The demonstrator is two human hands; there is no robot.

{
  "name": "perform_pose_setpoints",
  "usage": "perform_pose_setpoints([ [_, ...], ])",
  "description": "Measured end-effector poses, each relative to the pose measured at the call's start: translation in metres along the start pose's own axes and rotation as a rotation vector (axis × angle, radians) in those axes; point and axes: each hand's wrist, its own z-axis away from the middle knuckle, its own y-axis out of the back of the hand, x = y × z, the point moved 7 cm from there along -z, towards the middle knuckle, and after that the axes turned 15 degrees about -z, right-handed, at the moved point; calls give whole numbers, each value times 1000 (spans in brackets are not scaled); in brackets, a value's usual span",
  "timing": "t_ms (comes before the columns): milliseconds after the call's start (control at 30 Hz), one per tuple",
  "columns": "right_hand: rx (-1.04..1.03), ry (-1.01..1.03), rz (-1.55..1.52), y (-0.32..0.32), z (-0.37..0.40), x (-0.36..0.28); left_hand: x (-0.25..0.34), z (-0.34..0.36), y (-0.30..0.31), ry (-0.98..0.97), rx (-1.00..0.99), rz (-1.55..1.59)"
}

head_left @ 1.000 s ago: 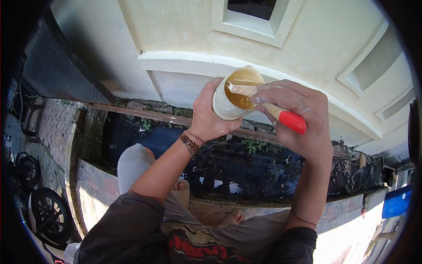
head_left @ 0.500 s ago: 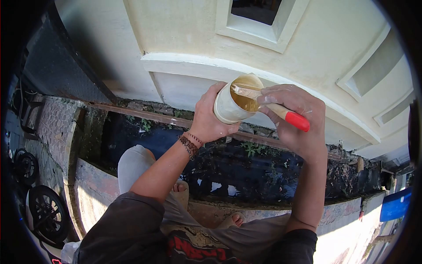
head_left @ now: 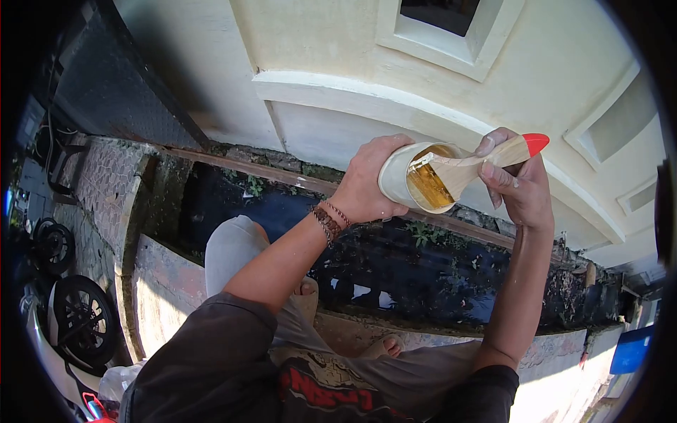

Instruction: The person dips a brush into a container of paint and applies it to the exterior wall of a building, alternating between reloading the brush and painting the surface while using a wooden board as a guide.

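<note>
The cup (head_left: 396,185) is gripped in the left hand (head_left: 369,180); the paintbrush (head_left: 486,161), apparently at its mouth, is pinched by the right hand (head_left: 520,185).

Left hand (head_left: 374,180) gripping cup (head_left: 396,180), right hand (head_left: 522,185) holding paintbrush (head_left: 486,161)

The right hand (head_left: 527,194) had turned over, the paintbrush's (head_left: 502,154) red handle tip (head_left: 537,144) had swung upward, and its broad gold-coloured ferrule (head_left: 431,185) had come into view at the cup's (head_left: 396,180) mouth.

Bright daylight, dark rounded corners, fisheye curvature
</note>
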Motion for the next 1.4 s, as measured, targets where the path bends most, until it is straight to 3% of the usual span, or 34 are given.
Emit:
perform_pose_setpoints([
  [133,36,119,148,-9,10,-24,-3,-3,3,12,21,-25],
  [200,40,354,514,-27,19,-44,-2,-5,4,21,4,42],
  [267,-57,411,509,-36,18,-39,1,-5,5,10,-15,46],
  [333,-224,658,774,-56,23,-41,0,-6,1,67,-58,173],
  [367,-203,681,828,-57,25,-40,0,-7,3,44,9,212],
  [600,-222,725,1019,-68,26,-35,-11,-6,0,147,-2,301],
  [767,-224,726,1028,-68,24,-37,-9,-6,3,116,3,265],
  [833,-139,540,621,-45,15,-36,-6,-5,6,109,0,237],
  [867,-137,541,622,-45,17,-37,-4,-4,5,114,-10,206],
  [967,-4,249,318,-30,12,-30,-1,-4,5,89,-22,154],
  [1000,1,257,322,-29,11,-32,0,-3,5,77,-25,134],
  [1067,18,59,214,-22,6,-19,0,-2,7,104,-31,108],
  [1233,-8,-13,43,-17,5,-11,4,-3,7,39,-40,39],
  [1333,48,70,2,-14,10,-23,5,-8,4,63,-56,95],
  [1400,77,199,157,-17,20,-41,4,-9,2,83,-72,150],
])
